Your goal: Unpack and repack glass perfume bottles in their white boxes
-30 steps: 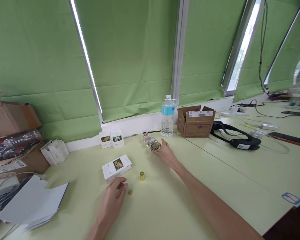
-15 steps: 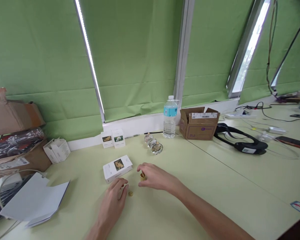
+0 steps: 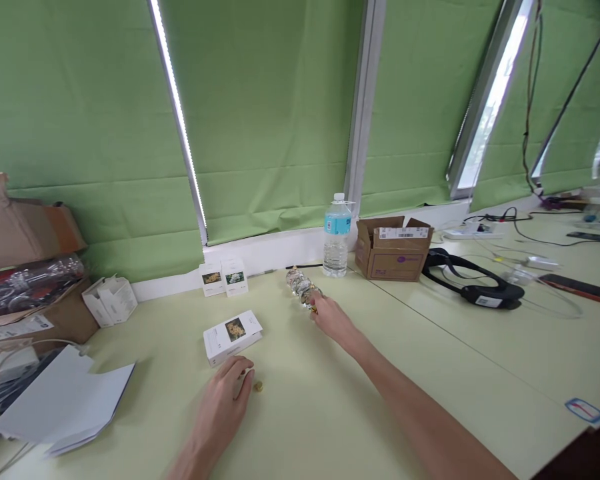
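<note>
My right hand (image 3: 333, 319) reaches forward with its fingers closed at the near end of a row of shiny, silvery round pieces (image 3: 300, 283). A bit of a small gold cylinder (image 3: 313, 308) shows at its fingertips, mostly hidden by the hand. On the table near me rests my left hand (image 3: 225, 390), fingers curled in. What they hold, if anything, is too small to make out. Just right of its thumb lies a small round gold piece (image 3: 259, 386). Beyond the left hand is a white box (image 3: 233, 337) with a flower picture, lying flat.
Two small white boxes (image 3: 224, 277) stand by the wall. A water bottle (image 3: 337, 237), a cardboard box (image 3: 394, 250) and a black headset (image 3: 480, 283) are at the back right. Folded white papers (image 3: 65, 400) and stacked cartons (image 3: 30, 230) occupy the left side.
My right hand has moved forward and right with the small gold cylinder, from beside the left hand to the silvery row. The left hand has stayed in place.
</note>
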The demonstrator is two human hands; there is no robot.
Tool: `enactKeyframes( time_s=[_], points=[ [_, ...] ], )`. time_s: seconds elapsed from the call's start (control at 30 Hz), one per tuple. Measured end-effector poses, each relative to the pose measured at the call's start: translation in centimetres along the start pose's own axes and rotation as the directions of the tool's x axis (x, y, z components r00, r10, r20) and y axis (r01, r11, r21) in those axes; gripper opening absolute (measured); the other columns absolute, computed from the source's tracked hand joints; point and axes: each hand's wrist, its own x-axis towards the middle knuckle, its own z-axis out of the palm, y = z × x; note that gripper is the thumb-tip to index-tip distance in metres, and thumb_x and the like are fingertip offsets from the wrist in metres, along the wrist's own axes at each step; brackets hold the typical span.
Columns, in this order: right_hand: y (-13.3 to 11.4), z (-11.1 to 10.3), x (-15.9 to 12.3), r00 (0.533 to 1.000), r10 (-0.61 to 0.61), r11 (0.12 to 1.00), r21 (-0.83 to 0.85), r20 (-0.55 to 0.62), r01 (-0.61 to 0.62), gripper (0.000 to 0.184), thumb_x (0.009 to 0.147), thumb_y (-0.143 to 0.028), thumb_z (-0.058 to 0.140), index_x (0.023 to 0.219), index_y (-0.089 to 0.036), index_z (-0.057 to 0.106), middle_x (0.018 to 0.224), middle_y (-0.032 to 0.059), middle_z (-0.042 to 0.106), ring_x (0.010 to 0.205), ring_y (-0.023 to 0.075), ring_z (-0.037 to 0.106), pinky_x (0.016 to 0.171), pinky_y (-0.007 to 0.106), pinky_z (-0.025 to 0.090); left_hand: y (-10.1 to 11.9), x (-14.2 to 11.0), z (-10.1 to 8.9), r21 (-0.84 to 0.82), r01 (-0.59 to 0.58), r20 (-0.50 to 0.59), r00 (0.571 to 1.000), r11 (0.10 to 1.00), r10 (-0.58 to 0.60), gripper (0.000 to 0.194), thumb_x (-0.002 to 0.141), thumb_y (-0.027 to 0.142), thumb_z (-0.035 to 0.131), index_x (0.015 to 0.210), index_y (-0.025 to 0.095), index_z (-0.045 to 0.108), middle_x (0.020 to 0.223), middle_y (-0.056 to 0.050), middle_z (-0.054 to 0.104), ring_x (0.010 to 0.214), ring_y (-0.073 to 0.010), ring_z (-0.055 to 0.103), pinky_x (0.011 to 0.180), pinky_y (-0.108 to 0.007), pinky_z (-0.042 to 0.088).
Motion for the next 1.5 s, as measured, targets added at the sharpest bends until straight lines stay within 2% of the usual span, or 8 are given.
enactKeyframes(
  time_s=[0.4, 0.6, 0.7, 0.8, 1.0, 1.17, 1.33, 1.5],
  points=[
    [0.1, -0.5, 0.3, 0.996, 0.014, 1.000, -0.003, -0.092, -0.014, 0.021, 0.084, -0.010, 0.046, 0.097, -0.015, 0.061, 0.095, 0.0101, 0.068, 0.089, 0.0221, 0.060, 0.069, 0.026, 0.035, 0.2, -0.1, -0.1, 0.007, -0.006, -0.001, 1.000, 1.000, 0.006, 0.022, 0.095, 0.034, 0.039, 0.099, 0.028, 0.060, 0.107, 0.000, 0.066, 0.096, -0.0164, 0.065, 0.082, -0.028, 0.050],
    [-3.7, -1.7, -1.9, 0.983, -0.181, 0.980, 0.083, 0.013, 0.180, 0.021, 0.088, -0.024, 0.047, 0.090, -0.016, 0.067, 0.095, 0.0093, 0.069, 0.085, 0.0200, 0.061, 0.073, 0.028, 0.038, -0.5, 0.1, 0.1, 0.076, 0.033, -0.105, 0.994, 0.997, -0.025, 0.021, 0.094, 0.033, 0.042, 0.096, 0.028, 0.062, 0.106, 0.000, 0.067, 0.103, -0.0196, 0.062, 0.086, -0.033, 0.049],
    [-6.6, -1.1, -4.4, 0.910, -0.375, 0.919, 0.199, 0.179, 0.340, 0.015, 0.080, -0.032, 0.062, 0.087, -0.021, 0.070, 0.084, 0.0005, 0.070, 0.073, 0.0128, 0.062, 0.065, 0.021, 0.041, -1.0, 0.3, 0.1, 0.080, 0.077, -0.172, 0.983, 0.994, -0.062, 0.021, 0.093, 0.035, 0.043, 0.098, 0.027, 0.062, 0.107, -0.001, 0.068, 0.105, -0.0206, 0.061, 0.088, -0.035, 0.049],
    [-8.8, 0.2, -6.8, 0.811, -0.513, 0.852, 0.280, 0.280, 0.443, 0.031, 0.076, -0.041, 0.067, 0.100, -0.021, 0.068, 0.089, 0.0009, 0.070, 0.072, 0.0135, 0.061, 0.057, 0.020, 0.039, -1.3, 0.4, -0.1, 0.069, 0.107, -0.196, 0.976, 0.992, -0.092, 0.022, 0.092, 0.036, 0.044, 0.099, 0.027, 0.063, 0.106, -0.002, 0.068, 0.104, -0.0209, 0.062, 0.087, -0.036, 0.050],
    [-10.1, 2.6, -8.6, 0.732, -0.623, 0.779, 0.132, 0.275, 0.613, 0.017, 0.084, -0.025, 0.055, 0.090, -0.017, 0.068, 0.091, 0.0075, 0.069, 0.082, 0.0198, 0.063, 0.065, 0.025, 0.039, -1.3, 0.4, -0.1, 0.076, 0.087, -0.188, 0.980, 0.993, -0.071, 0.022, 0.092, 0.037, 0.044, 0.095, 0.026, 0.064, 0.104, -0.003, 0.068, 0.101, -0.0215, 0.063, 0.084, -0.035, 0.051],
    [-8.3, 1.6, -6.1, 0.835, -0.500, 0.865, 0.099, 0.230, 0.491, 0.013, 0.081, -0.016, 0.057, 0.087, -0.018, 0.069, 0.093, 0.0057, 0.069, 0.084, 0.0171, 0.063, 0.070, 0.022, 0.040, -1.4, 0.5, -0.1, 0.090, 0.072, -0.180, 0.982, 0.993, -0.055, 0.025, 0.093, 0.037, 0.042, 0.096, 0.026, 0.064, 0.105, -0.003, 0.069, 0.103, -0.0221, 0.063, 0.087, -0.036, 0.050],
    [-2.8, -0.8, -1.9, 0.964, -0.229, 0.971, -0.035, 0.131, 0.236, 0.019, 0.081, -0.007, 0.051, 0.080, -0.016, 0.069, 0.084, 0.0103, 0.069, 0.081, 0.0211, 0.062, 0.069, 0.026, 0.037, -1.3, 0.4, -0.3, 0.097, 0.094, -0.171, 0.982, 0.991, -0.076, 0.025, 0.093, 0.038, 0.042, 0.095, 0.027, 0.064, 0.107, -0.001, 0.069, 0.105, -0.0221, 0.062, 0.088, -0.036, 0.050],
    [1.8, -0.8, 0.4, 0.999, 0.014, 0.994, -0.106, 0.049, -0.009, 0.020, 0.080, -0.005, 0.051, 0.078, -0.014, 0.068, 0.083, 0.0130, 0.068, 0.080, 0.0223, 0.063, 0.065, 0.026, 0.034, -1.3, 0.4, -0.2, 0.097, 0.067, -0.166, 0.985, 0.993, -0.050, 0.023, 0.093, 0.036, 0.042, 0.093, 0.027, 0.064, 0.108, -0.001, 0.068, 0.106, -0.0219, 0.061, 0.088, -0.035, 0.050]
  ],
)
